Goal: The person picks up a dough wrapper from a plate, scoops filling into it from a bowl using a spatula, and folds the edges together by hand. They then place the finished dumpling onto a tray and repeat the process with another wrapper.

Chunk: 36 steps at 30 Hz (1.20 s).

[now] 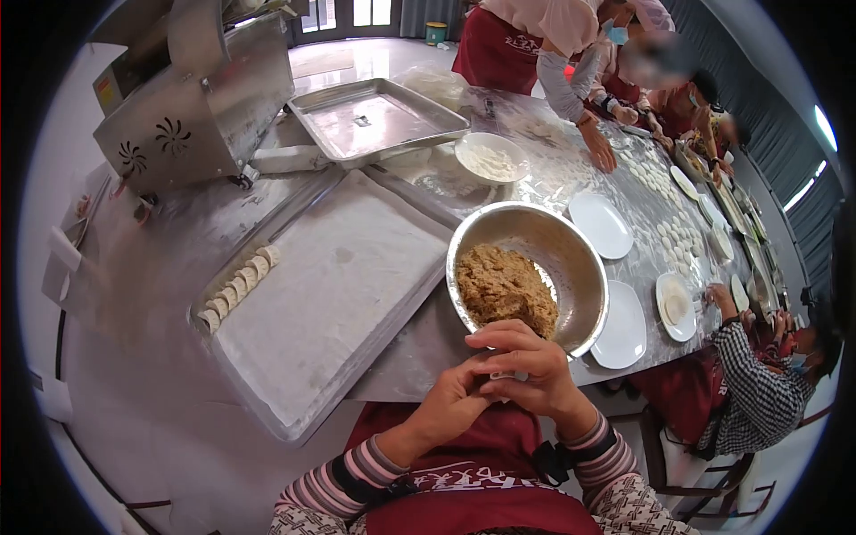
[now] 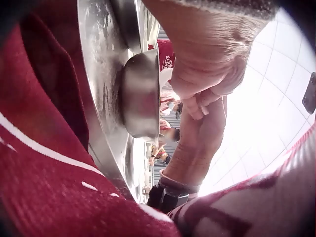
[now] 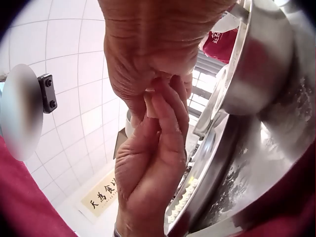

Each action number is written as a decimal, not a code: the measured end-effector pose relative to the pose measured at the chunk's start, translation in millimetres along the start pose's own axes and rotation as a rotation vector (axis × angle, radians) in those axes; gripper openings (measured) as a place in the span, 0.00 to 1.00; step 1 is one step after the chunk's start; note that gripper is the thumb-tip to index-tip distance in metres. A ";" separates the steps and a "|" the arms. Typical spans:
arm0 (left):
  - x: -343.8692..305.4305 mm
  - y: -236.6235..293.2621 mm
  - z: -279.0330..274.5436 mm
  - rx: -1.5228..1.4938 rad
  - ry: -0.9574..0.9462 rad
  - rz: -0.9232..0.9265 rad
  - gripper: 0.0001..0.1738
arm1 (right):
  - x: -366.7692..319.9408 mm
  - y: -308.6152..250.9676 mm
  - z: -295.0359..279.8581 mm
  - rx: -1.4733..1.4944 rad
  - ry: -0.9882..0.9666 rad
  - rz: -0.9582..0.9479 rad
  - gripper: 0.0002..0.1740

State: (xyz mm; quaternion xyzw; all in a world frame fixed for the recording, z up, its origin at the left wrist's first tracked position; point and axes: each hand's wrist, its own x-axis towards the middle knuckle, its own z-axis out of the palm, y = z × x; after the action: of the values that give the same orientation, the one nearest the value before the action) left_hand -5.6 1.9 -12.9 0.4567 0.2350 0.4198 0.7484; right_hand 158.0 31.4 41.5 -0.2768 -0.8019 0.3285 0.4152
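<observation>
Both hands meet over the front rim of the steel bowl (image 1: 584,259), which holds brown filling (image 1: 504,285). Between the fingertips a small pale piece of dough (image 1: 502,375) is pinched, mostly covered by the fingers. My left hand (image 1: 452,401) grips it from the left, thumb and fingers bent round it. From the right, my right hand (image 1: 532,370) pinches the same piece, its fingers curved over the top. In the right wrist view a bit of the dough (image 3: 152,109) shows between the fingers of the left hand (image 3: 153,163); the right hand (image 3: 148,54) is above.
A floured tray (image 1: 330,285) at the left carries a row of dumplings (image 1: 239,287). Behind stand an empty steel tray (image 1: 379,116), a flour bowl (image 1: 490,159) and a machine (image 1: 196,125). White plates (image 1: 618,325) lie right of the bowl. Other people work along the table's far and right sides.
</observation>
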 end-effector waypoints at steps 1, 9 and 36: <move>-0.2 -0.4 0.0 -0.019 0.005 -0.004 0.13 | -0.7 0.8 0.1 0.007 0.006 0.015 0.18; -0.2 7.6 0.8 -0.048 0.004 0.036 0.14 | 3.1 -2.9 9.3 0.030 0.080 0.076 0.14; -0.5 9.8 4.9 0.280 0.130 0.210 0.23 | -0.5 -1.9 12.3 -0.175 0.059 -0.096 0.12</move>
State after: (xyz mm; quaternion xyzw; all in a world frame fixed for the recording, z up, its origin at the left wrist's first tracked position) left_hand -6.3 1.4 -2.0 0.5503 0.2901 0.4875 0.6127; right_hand 147.5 26.2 37.3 -0.2826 -0.8274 0.2286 0.4281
